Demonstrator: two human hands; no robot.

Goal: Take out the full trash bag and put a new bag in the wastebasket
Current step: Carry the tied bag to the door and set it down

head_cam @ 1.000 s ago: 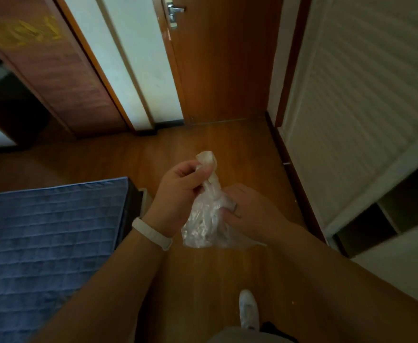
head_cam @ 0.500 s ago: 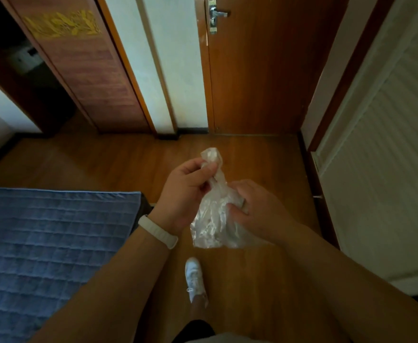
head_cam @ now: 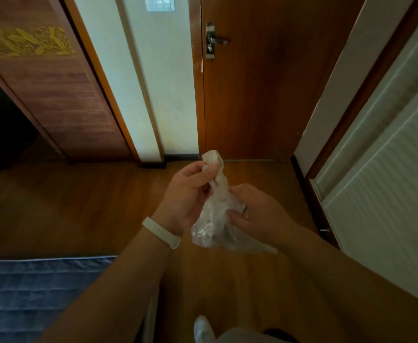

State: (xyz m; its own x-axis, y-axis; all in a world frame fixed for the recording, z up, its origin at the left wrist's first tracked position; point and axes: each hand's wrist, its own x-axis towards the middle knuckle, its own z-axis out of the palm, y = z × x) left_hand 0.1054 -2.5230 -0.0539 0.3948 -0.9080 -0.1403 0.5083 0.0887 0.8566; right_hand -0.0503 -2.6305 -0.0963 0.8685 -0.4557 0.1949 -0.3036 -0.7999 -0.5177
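Observation:
A small clear plastic trash bag [head_cam: 211, 226], crumpled and twisted at its neck, hangs in front of me above the wooden floor. My left hand [head_cam: 185, 194], with a white band on its wrist, pinches the twisted top of the bag. My right hand [head_cam: 257, 214] grips the bag's body from the right side. No wastebasket is in view.
A closed brown wooden door [head_cam: 265, 82] with a metal handle [head_cam: 215, 42] stands straight ahead. A white slatted cabinet door [head_cam: 388, 169] lines the right side. A blue quilted mattress [head_cam: 30, 298] lies at lower left. A sliding wooden panel [head_cam: 49, 90] stands at left. My white shoe [head_cam: 203, 329] shows below.
My view has swung up and towards the closed door, which is now nearer. Both hands keep the same hold on the bag.

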